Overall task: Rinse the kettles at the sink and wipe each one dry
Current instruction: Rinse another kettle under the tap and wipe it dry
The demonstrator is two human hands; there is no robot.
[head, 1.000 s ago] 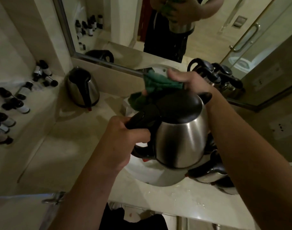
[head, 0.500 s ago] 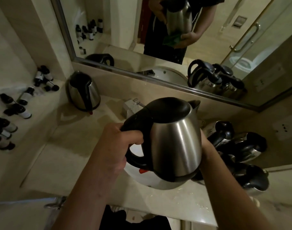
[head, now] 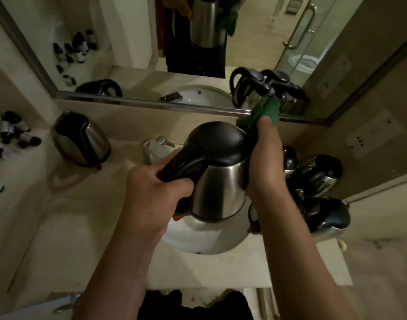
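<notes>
Gripping the kettle (head: 217, 181) handle, the left hand (head: 151, 195) steadies it while the right hand (head: 266, 162) presses a green cloth (head: 265, 112) against it.

Small dark-capped bottles (head: 17, 132) on the counter's left, wall mirror (head: 133, 54) behind.

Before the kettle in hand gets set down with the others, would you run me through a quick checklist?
1. Left hand grips the held kettle by its handle: ok.
2. Green cloth against the kettle under the right hand: ok.
3. Lid closed: ok.
4. Body wiped dry: cannot tell.
5. Free counter beside the lone kettle on the left: ok.
6. Room among the kettles on the right: not ok, crowded.
</notes>
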